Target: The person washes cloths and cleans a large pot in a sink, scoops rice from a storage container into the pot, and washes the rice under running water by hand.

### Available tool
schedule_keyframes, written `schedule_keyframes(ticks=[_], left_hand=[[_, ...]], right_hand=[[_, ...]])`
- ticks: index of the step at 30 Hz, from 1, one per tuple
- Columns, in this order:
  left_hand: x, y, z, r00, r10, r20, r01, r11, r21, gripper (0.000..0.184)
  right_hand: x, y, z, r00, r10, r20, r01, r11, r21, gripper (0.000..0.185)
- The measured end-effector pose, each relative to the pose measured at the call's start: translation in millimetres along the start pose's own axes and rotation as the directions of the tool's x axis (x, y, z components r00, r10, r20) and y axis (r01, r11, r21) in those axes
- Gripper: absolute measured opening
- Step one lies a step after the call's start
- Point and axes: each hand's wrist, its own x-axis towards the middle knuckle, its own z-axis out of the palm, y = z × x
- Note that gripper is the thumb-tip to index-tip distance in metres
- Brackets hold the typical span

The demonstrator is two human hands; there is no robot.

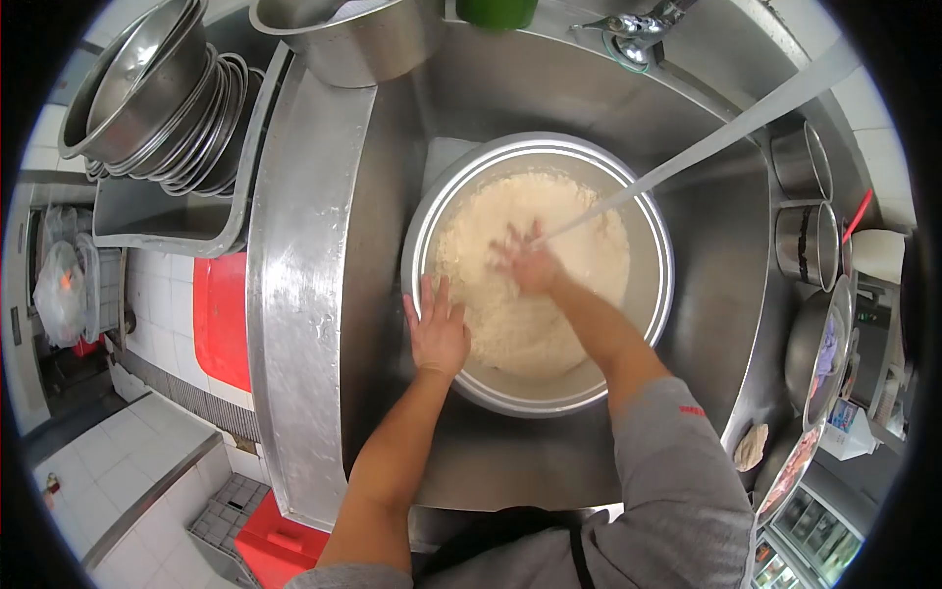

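A large round metal bowl [664, 265] stands in a steel sink and holds a pale, grainy mass [520, 339] with cloudy liquid. My left hand [438, 339] rests on the bowl's left rim, its fingers spread and nothing in them. Over the middle of the pale mass is my right hand [528, 260], slightly blurred, with its fingers apart and touching the contents. From the upper right a stream of water [697, 137] runs down into the bowl, close beside my right hand.
Stacked metal bowls [162, 98] sit in a grey tub [177, 240] at the upper left. A metal pot [378, 49] stands behind the sink near a faucet [638, 29]. Several metal containers [805, 240] line the right side, with a red bin [280, 530] at the lower left.
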Motion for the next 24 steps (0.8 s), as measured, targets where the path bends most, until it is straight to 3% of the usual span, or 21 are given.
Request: schedule_keyframes(ticks=[1, 3, 4, 6, 9, 10, 11, 13, 14, 15, 16, 18, 20, 22, 24], left_hand=[[1, 0, -2, 1.000, 0.002, 0.003, -0.002, 1.000, -0.007, 0.023], [3, 1, -4, 0.998, -0.019, 0.055, 0.018, 1.000, 0.020, 0.023], [3, 2, -4, 0.997, -0.027, 0.077, 0.025, 0.999, 0.030, 0.023], [3, 2, -3, 0.998, -0.027, 0.059, 0.026, 1.000, 0.015, 0.023], [4, -1, -1, 0.999, -0.025, 0.038, 0.025, 1.000, -0.010, 0.022], [2, -2, 0, 0.999, -0.022, 0.040, 0.023, 1.000, -0.020, 0.022], [1, -2, 2, 1.000, -0.018, 0.022, 0.019, 1.000, -0.024, 0.020], [2, -3, 5, 0.999, -0.016, -0.030, 0.015, 0.999, -0.030, 0.017], [2, -3, 4, 0.999, -0.011, -0.035, 0.010, 0.999, -0.030, 0.017], [1, -2, 3, 0.999, -0.007, -0.036, 0.006, 1.000, -0.028, 0.017], [1, -2, 2, 0.999, -0.002, -0.039, 0.001, 1.000, -0.025, 0.017], [1, -2, 3, 1.000, -0.014, -0.008, 0.014, 1.000, -0.003, 0.019], [2, -2, 2, 1.000, -0.023, 0.018, 0.022, 1.000, 0.008, 0.020], [2, -2, 0, 0.999, -0.028, 0.040, 0.028, 1.000, 0.002, 0.020], [1, -3, 0, 0.999, -0.023, 0.025, 0.024, 0.999, -0.024, 0.019]], right_hand=[[9, 17, -11, 0.999, 0.044, -0.022, -0.044, 0.998, -0.038, 0.071], [19, 42, -34, 0.955, 0.289, -0.073, -0.288, 0.957, 0.023, 0.077], [18, 53, -37, 0.919, 0.393, -0.023, -0.384, 0.909, 0.163, 0.078], [3, 78, -39, 0.819, 0.563, 0.113, -0.555, 0.728, 0.401, 0.080], [-28, 86, 20, 0.601, 0.785, 0.152, -0.750, 0.488, 0.447, 0.083], [-24, 76, 54, 0.514, 0.833, 0.204, -0.775, 0.349, 0.528, 0.082], [-21, 60, 58, 0.487, 0.814, 0.317, -0.747, 0.199, 0.635, 0.080], [-30, 35, -3, 0.661, 0.520, 0.541, -0.526, -0.193, 0.828, 0.077], [-33, 27, -30, 0.732, 0.364, 0.575, -0.463, -0.352, 0.813, 0.076], [-35, 28, -49, 0.759, 0.299, 0.578, -0.465, -0.372, 0.803, 0.074], [-34, 47, -29, 0.744, 0.454, 0.490, -0.536, -0.032, 0.843, 0.072], [-37, 86, 9, 0.707, 0.673, 0.220, -0.673, 0.544, 0.501, 0.069], [-81, 77, 28, 0.720, 0.675, 0.159, -0.674, 0.628, 0.389, 0.074], [-112, 38, 64, 0.460, 0.810, 0.364, -0.721, 0.101, 0.686, 0.077], [-111, -19, 104, 0.147, 0.866, 0.477, -0.656, -0.276, 0.703, 0.089]])
